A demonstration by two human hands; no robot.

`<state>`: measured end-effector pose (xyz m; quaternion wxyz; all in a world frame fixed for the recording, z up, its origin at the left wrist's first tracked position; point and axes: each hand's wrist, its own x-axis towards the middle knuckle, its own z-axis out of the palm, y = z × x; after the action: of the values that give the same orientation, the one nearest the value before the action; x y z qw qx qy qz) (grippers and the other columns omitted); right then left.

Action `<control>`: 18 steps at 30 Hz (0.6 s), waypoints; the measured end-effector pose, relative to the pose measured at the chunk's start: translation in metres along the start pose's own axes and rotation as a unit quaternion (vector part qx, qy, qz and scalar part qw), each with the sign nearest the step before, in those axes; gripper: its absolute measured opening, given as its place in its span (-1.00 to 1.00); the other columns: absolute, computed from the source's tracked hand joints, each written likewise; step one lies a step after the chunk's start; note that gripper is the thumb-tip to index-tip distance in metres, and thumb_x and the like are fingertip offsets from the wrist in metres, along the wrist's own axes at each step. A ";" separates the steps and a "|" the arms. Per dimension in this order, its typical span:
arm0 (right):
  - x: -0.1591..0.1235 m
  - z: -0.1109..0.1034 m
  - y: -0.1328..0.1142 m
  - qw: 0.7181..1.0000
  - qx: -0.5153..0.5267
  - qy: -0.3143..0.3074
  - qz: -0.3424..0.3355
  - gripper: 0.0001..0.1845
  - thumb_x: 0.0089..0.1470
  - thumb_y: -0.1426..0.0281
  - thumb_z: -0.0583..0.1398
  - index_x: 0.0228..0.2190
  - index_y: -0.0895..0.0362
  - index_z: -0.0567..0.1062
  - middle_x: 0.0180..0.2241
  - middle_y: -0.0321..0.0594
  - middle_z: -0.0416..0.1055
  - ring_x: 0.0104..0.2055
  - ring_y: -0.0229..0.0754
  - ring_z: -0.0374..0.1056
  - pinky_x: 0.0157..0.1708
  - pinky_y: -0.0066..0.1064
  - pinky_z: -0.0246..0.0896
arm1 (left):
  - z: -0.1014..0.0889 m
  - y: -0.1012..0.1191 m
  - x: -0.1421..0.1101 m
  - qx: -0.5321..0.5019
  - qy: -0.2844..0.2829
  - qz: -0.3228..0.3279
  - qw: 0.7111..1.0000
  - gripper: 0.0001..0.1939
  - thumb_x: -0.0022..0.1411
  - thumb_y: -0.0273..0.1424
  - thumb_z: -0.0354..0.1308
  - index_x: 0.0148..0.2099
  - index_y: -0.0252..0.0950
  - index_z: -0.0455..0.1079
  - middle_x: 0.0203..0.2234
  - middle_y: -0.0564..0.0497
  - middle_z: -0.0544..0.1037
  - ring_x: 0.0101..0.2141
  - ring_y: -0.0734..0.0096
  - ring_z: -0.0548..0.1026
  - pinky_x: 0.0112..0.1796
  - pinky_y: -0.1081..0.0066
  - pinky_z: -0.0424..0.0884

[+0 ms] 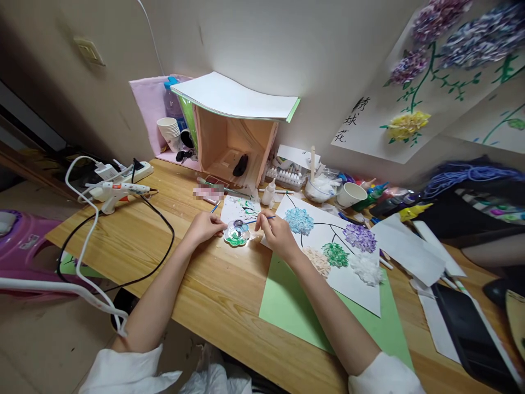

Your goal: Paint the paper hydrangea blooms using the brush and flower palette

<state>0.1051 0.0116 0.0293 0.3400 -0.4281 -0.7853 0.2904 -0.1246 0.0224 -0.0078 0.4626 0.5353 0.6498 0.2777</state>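
Observation:
My right hand point(278, 234) pinches a thin blue paintbrush point(251, 222), whose tip reaches into the flower-shaped paint palette point(237, 238). Green and dark paint shows in the palette's wells. With its fingers closed, my left hand point(204, 227) grips the palette's left edge. Just beyond that hand a short blue stick end point(215, 207) shows; whether the hand touches it I cannot tell. Behind the palette lies a paint-smeared white sheet point(241, 209). Under my right forearm, white paper point(365, 298) bears painted black stems and raised blue, purple, green, beige and white flower clusters.
A glue gun point(118, 192) and power strip point(139, 172) with looping cables are at the left. A peach box point(235, 134) stands against the wall. Behind the paper are a small white bottle point(268, 192), a paper cup point(351, 194) and paint tubes. A black tray point(471, 328) lies right.

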 end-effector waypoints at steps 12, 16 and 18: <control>0.000 -0.003 -0.004 1.000 0.010 -0.017 -0.009 -0.76 0.23 0.37 -0.11 -0.42 0.07 0.28 -0.44 -0.24 0.35 -0.34 -0.18 0.27 -0.28 -0.36 0.14 | 0.000 0.004 -0.003 -0.004 0.000 -0.001 1.000 -0.82 -0.11 -0.31 0.27 -0.52 -0.34 0.45 -0.67 0.01 0.54 -0.56 0.38 0.51 -0.48 0.48 0.34; 0.000 -0.003 -0.005 1.000 -0.006 -0.008 -0.008 -0.76 0.22 0.38 -0.10 -0.44 0.07 0.27 -0.43 -0.23 0.33 -0.34 -0.18 0.26 -0.28 -0.36 0.13 | -0.001 0.000 -0.001 0.006 0.000 0.005 1.000 -0.79 -0.11 -0.28 0.27 -0.50 -0.35 0.46 -0.65 0.00 0.55 -0.56 0.38 0.51 -0.48 0.49 0.34; 0.001 -0.004 -0.006 1.000 -0.008 -0.020 -0.007 -0.75 0.22 0.38 -0.10 -0.45 0.07 0.26 -0.43 -0.24 0.32 -0.34 -0.18 0.26 -0.29 -0.37 0.13 | -0.001 -0.001 0.000 0.021 0.000 0.009 1.000 -0.77 -0.11 -0.26 0.26 -0.50 -0.35 0.47 -0.64 -0.01 0.55 -0.55 0.36 0.52 -0.49 0.48 0.33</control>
<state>0.1051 0.0099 0.0364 0.3226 -0.4197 -0.7972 0.2905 -0.1262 0.0222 -0.0082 0.4489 0.5506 0.6506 0.2683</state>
